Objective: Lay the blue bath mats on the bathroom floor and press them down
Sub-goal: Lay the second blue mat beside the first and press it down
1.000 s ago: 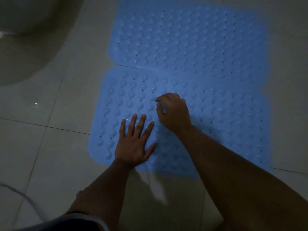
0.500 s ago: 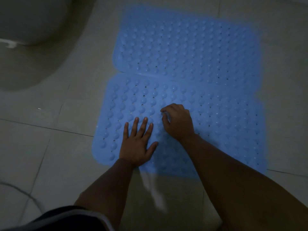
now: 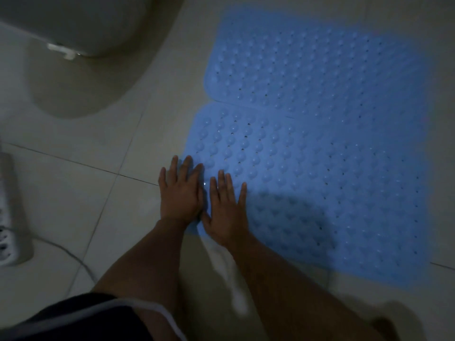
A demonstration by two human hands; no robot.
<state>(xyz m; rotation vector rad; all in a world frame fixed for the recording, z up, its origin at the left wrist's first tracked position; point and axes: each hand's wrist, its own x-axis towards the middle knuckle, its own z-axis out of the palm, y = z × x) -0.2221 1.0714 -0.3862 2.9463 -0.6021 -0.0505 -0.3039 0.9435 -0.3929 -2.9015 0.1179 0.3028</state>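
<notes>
Both hands, left hand (image 3: 181, 193) and right hand (image 3: 227, 210), shifted to two mats' (image 3: 320, 156) corner.

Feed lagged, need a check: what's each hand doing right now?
Left hand: open, flat at near mat left edge.
Right hand: open, flat on it.

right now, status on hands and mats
Left hand and right hand flat, side by side on near mat left corner. Far mat down, butting it. Nothing in the way.
</notes>
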